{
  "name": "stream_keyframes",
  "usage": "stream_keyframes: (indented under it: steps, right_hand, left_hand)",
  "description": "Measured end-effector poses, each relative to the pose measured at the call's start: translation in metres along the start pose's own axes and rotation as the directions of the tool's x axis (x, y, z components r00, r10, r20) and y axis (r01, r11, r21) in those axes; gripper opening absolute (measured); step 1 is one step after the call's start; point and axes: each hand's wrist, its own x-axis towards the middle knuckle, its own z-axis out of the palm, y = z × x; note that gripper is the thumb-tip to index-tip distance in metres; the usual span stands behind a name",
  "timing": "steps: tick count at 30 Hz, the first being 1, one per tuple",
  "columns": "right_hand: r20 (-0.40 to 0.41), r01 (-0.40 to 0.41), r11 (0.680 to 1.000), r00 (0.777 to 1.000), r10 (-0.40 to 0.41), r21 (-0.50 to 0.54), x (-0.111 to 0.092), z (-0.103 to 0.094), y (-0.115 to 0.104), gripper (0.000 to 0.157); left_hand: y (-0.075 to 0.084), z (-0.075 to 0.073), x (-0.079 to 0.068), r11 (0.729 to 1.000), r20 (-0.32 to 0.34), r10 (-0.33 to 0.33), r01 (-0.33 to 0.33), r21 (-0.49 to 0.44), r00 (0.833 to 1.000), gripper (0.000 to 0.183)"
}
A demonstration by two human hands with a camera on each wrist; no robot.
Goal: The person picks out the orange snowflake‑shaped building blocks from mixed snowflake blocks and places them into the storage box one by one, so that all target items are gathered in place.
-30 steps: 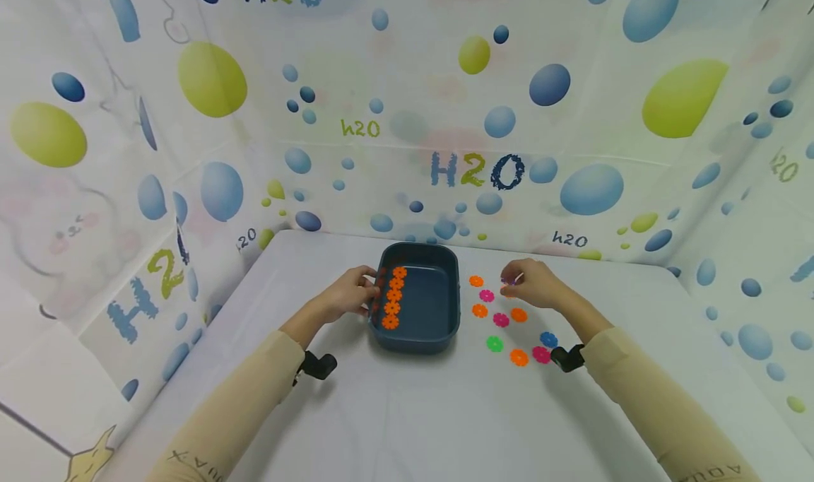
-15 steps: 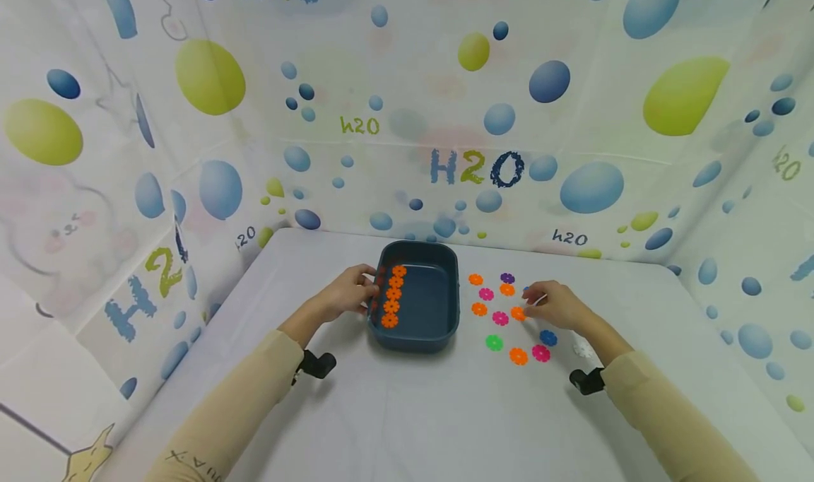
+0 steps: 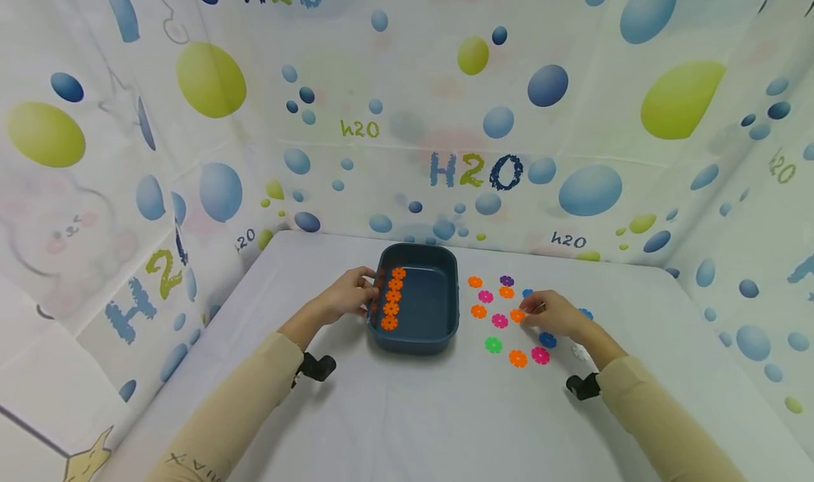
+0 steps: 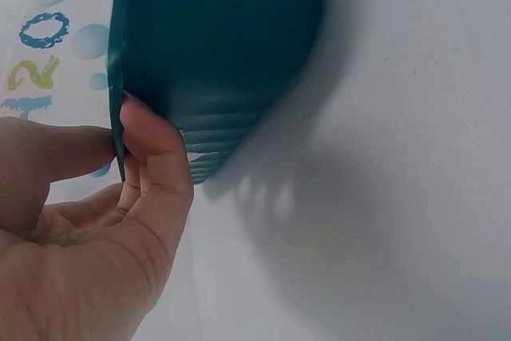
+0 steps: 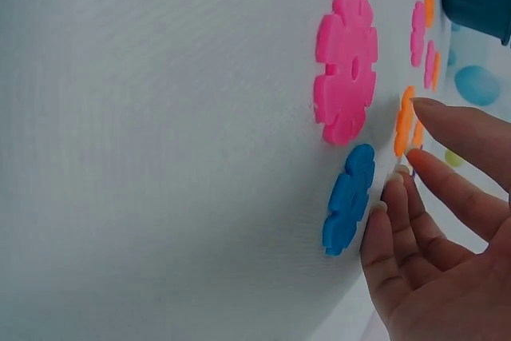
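My left hand (image 3: 346,295) pinches the left rim of a dark blue plastic bin (image 3: 427,344), with thumb outside and fingertips inside or opposite, as the left wrist view shows the wall (image 4: 215,45) between them. Inside the bin, a row of orange flower-shaped plastic pieces (image 3: 392,296) lies along its left side. To the right, my right hand (image 3: 555,314) has thumb and index finger at opposite edges of an orange flower-shaped piece (image 5: 405,123) on the table. Near that hand lie a blue piece (image 5: 349,200) and a pink piece (image 5: 346,68).
Other flower pieces spread between bin and right hand: a green one (image 3: 493,345), a purple one (image 3: 506,280), and several orange and pink. A whitish piece (image 3: 579,352) lies under the right wrist. A patterned curtain (image 3: 407,114) stands behind the white table (image 3: 394,411).
My right hand has let go of a purple piece at the back of the group and moved nearer and right, to an orange piece. My left hand stays on the bin's rim.
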Motion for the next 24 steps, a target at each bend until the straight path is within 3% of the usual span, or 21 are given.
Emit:
stream_keyframes:
  steps: [24]
  right_hand:
    - [-0.044, -0.001, 1.0, 0.999, 0.001, 0.017, 0.0018, 0.0012, 0.0006, 0.013]
  left_hand:
    - [0.0024, -0.001, 0.0006, 1.0, 0.002, -0.003, 0.003, 0.019, 1.0, 0.045]
